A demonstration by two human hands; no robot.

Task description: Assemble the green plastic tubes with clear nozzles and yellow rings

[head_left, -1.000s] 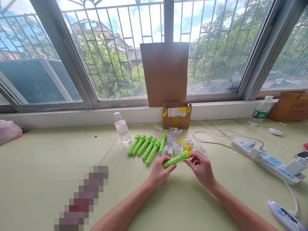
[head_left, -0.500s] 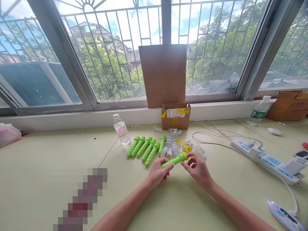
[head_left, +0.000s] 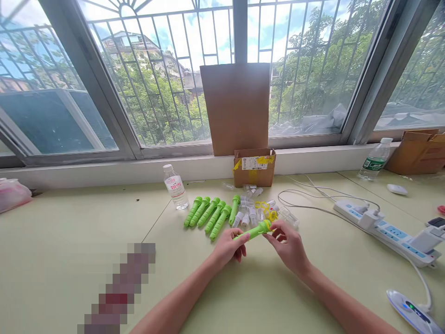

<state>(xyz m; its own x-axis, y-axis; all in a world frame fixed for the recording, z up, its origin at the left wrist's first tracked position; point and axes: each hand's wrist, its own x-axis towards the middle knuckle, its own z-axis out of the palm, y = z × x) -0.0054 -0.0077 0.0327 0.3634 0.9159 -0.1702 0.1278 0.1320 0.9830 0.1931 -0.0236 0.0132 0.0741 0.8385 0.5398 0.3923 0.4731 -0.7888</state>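
Editor: Where is the piece in hand?

Photographer: A ribbed green tube tilts above the desk, in front of the small cardboard box, its collared end pointing up and to the right.

Editor: And the hands?

Photographer: The left hand, in front of the box and slightly to its left, has its grip closed around the tube's lower end. The right hand, in front of the box and to its right, brings a narrow grip to the yellow ring at the collar; whether it pinches the ring, I cannot tell.

Editor: What lies around them?

Photographer: Five matching tubes form a slanted row, left of the box and nearer the camera; a sixth tube lies closer to it. White-capped clear vials and loose yellow rings crowd together just in front of the box.

Editor: The edges?

Photographer: A water bottle stands left of the box, a green-labelled bottle well to its right, and a brown board rises behind it.
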